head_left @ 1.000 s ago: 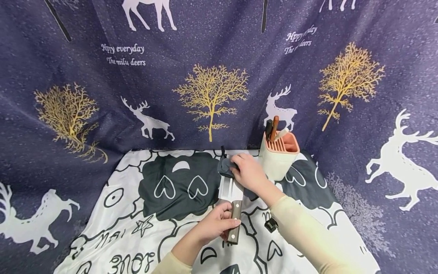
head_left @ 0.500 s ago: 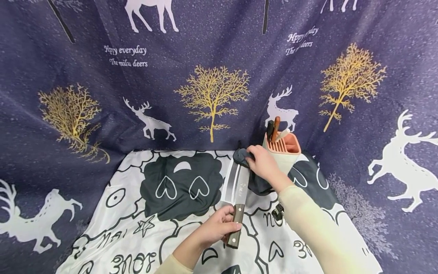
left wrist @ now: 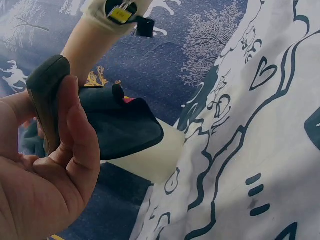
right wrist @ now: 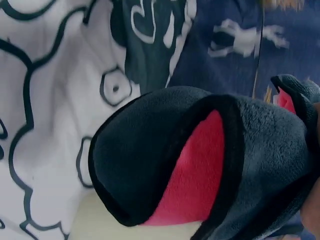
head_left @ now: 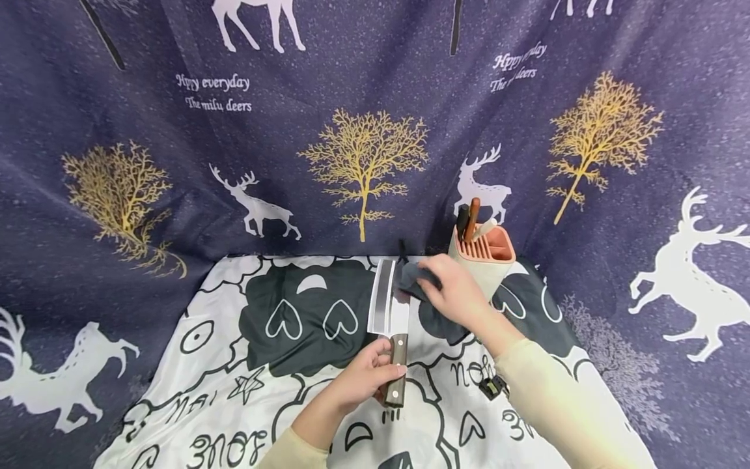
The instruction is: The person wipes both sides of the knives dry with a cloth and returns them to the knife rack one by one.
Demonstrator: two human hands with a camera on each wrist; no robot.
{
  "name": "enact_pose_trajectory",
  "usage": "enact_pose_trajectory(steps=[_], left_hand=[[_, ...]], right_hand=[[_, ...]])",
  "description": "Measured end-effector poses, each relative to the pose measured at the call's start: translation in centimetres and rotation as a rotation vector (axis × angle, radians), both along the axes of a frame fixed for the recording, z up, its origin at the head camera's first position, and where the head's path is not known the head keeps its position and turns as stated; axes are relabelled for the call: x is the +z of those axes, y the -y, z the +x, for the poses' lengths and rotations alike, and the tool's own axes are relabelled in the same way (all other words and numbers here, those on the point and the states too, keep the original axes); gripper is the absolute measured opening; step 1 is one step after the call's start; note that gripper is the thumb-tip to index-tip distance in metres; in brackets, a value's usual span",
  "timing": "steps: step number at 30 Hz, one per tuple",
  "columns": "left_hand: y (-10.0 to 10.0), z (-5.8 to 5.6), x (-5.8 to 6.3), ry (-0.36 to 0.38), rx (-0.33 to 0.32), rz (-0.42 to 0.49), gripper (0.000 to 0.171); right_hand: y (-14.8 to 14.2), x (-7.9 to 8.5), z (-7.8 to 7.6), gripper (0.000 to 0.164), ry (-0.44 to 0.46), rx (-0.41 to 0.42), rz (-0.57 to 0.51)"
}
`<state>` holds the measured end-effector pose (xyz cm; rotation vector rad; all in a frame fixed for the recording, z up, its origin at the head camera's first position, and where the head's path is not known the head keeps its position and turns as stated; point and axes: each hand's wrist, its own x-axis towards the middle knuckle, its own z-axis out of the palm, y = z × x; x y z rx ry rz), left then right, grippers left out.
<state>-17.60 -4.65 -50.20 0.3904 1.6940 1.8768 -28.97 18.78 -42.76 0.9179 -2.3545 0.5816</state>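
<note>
A cleaver (head_left: pixel 382 299) with a bright blade and a riveted brown handle stands tip away from me in the head view. My left hand (head_left: pixel 366 378) grips its handle (left wrist: pixel 44 95), thumb across it. In my right hand (head_left: pixel 454 290), I pinch a dark grey cleaning cloth (head_left: pixel 413 277) against the far right side of the blade, by the spine. The cloth (right wrist: pixel 150 155) hangs down in folds, and a red face (right wrist: pixel 192 175) shows within them in the right wrist view. Much of the right hand is out of that view.
A cream knife block (head_left: pixel 477 280) with an orange slotted top stands just behind my right hand. Several handles (head_left: pixel 471 218) stick up from its slots. A patterned black-and-white cloth (head_left: pixel 193 384) covers the table, with a dark deer-print curtain (head_left: pixel 269 150) behind.
The cloth, first wrapped over the blade low down, has gone up toward the tip and then off to its right side. More blade shows. The cleaver has swung right, then back left.
</note>
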Motion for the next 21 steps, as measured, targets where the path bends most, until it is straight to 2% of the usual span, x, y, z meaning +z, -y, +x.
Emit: enact_pose_trajectory(steps=[4, 7, 12, 17, 21], left_hand=[[0.0, -0.2, 0.2, 0.005, -0.015, 0.013, 0.035], [-0.1, -0.3, 0.2, 0.002, -0.019, 0.016, 0.036], [-0.3, -0.4, 0.2, -0.001, -0.021, 0.014, 0.04], [-0.5, -0.3, 0.4, 0.008, -0.017, -0.002, 0.047], [-0.6, -0.1, 0.3, 0.017, -0.024, -0.002, 0.052]], right_hand=[[1.6, 0.0, 1.9, 0.027, -0.071, 0.093, 0.081], [2.4, -0.4, 2.8, 0.03, -0.072, 0.137, 0.127], [3.2, -0.9, 3.8, 0.038, -0.034, 0.179, 0.198], [4.0, -0.8, 4.5, 0.019, 0.047, 0.17, 0.236], [4.5, -0.9, 4.7, 0.016, 0.098, 0.162, 0.201]])
